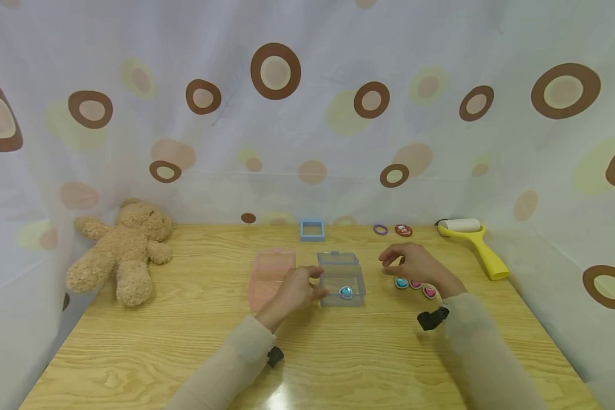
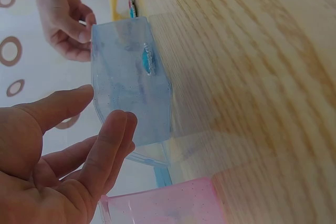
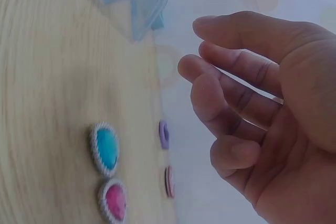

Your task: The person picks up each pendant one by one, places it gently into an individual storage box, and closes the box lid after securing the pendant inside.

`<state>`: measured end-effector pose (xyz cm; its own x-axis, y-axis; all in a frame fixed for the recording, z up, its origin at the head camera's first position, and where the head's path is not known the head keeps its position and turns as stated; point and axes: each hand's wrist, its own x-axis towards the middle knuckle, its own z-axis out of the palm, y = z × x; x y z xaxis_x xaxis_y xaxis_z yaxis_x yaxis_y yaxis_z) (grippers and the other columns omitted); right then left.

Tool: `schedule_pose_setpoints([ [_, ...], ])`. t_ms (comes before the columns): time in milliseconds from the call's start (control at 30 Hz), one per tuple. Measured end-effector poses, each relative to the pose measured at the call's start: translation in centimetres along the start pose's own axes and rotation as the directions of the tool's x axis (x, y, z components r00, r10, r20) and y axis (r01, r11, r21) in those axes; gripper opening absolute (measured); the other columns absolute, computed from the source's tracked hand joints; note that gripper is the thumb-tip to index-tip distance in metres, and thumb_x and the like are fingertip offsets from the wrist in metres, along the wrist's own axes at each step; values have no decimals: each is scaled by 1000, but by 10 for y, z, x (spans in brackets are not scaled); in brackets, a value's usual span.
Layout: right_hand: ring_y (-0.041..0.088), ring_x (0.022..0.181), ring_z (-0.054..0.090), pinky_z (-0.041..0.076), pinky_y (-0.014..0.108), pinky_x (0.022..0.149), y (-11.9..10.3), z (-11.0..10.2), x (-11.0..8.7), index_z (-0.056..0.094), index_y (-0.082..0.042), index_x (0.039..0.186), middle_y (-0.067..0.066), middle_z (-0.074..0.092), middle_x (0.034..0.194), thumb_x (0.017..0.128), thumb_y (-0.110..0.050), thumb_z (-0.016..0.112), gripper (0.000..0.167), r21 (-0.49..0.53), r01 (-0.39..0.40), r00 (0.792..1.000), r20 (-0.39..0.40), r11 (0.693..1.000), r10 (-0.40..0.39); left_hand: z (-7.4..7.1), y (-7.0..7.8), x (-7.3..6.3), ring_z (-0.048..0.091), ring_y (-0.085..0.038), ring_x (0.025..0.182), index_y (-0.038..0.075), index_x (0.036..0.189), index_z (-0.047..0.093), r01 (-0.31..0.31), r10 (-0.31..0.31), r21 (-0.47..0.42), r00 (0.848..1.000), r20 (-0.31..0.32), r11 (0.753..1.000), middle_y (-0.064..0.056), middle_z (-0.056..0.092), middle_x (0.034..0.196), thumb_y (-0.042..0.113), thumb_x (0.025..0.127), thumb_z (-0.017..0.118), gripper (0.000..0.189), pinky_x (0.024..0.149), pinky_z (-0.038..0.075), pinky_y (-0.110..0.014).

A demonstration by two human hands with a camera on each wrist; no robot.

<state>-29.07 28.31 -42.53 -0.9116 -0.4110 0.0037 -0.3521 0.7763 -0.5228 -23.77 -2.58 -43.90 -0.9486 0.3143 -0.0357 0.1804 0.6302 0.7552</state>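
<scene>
A clear bluish box [image 1: 341,280] stands with its lid folded back, and a blue gem with a silvery rim [image 1: 345,292] lies inside. At its left side is my left hand [image 1: 298,289], thumb and fingers spread with nothing between them; whether it touches the box I cannot tell. A pink clear box [image 1: 263,279], also with its lid back, is partly hidden behind that hand. My right hand [image 1: 415,263] hovers empty, its fingers loosely bent, over another blue gem [image 3: 107,149] and two pink gems, one nearer [image 3: 114,201] and one farther right [image 1: 429,292].
A teddy bear [image 1: 133,245] sits at the left. Along the back lie a light blue square frame [image 1: 312,238], a purple ring [image 1: 380,229] and a red patterned disc [image 1: 403,230]. A yellow-handled roller [image 1: 484,250] lies at the right. Patterned curtain surrounds the wooden table [image 1: 338,364].
</scene>
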Motion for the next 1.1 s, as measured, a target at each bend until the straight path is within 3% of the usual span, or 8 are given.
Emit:
schedule_pose_setpoints([
  [233,18,92,66,54,38,82,28,-1,-9,71,-8,115,2,73,101,92,-21,71,26,9,-46,999,22,999,46,0,0,1,73,-26,101,2,133,63,0,0,0,1000,-3,1000,-17,66,131,18,87,79,51,85,59,-37],
  [467,18,78,70,56,31,67,43,1,-17,69,-5,120,11,70,111,92,-21,70,32,98,-163,983,98,982,153,1,-1,1,73,-26,101,2,132,63,4,-4,2,1000,-2,1000,-18,66,131,18,87,79,51,83,60,-36],
  [533,18,83,68,55,31,69,45,2,-18,70,-7,118,10,70,111,90,-23,72,33,86,-179,980,105,980,170,1,-1,1,73,-26,101,2,133,62,9,-9,1,1000,0,1000,-18,66,131,18,87,79,51,84,59,-36],
  [733,21,98,65,52,31,76,49,8,-17,72,-11,113,8,73,110,84,-20,78,31,4,-160,981,113,987,158,2,-1,0,73,-26,102,2,134,61,23,-23,-12,1000,9,1000,-17,65,133,17,88,78,52,84,60,-36],
  [1100,14,89,63,53,33,75,49,13,-15,73,-12,110,3,72,102,82,-15,79,29,-67,-125,984,119,990,133,2,0,1,71,-26,102,2,134,61,31,-31,-9,999,12,999,-16,65,133,18,88,78,51,84,58,-36],
])
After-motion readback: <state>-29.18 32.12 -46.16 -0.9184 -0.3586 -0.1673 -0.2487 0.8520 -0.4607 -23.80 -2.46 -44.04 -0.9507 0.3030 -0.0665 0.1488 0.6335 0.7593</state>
